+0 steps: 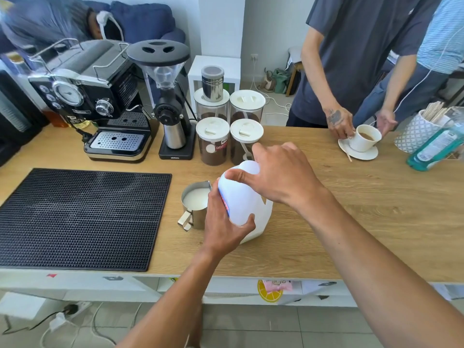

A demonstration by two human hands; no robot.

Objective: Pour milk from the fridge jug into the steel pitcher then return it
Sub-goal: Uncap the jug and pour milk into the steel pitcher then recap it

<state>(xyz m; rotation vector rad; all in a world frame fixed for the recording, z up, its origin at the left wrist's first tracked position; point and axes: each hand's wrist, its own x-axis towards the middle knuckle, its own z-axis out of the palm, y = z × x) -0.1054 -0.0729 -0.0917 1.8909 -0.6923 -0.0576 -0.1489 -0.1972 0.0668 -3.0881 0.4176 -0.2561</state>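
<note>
Left hand [226, 222] fingers wrapped round jug [248, 197] body; right hand [281, 172] grips jug top. Jug base on worktop [326, 234]. Pitcher [194, 199], milk inside, just left of left fingers. Bare worktop right of right fingers.

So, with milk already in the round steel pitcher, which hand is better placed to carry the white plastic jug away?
Probably the left hand: its fingers and thumb wrap the body of the white plastic jug, beside the round steel pitcher. The right hand only pinches the jug's top.
</note>
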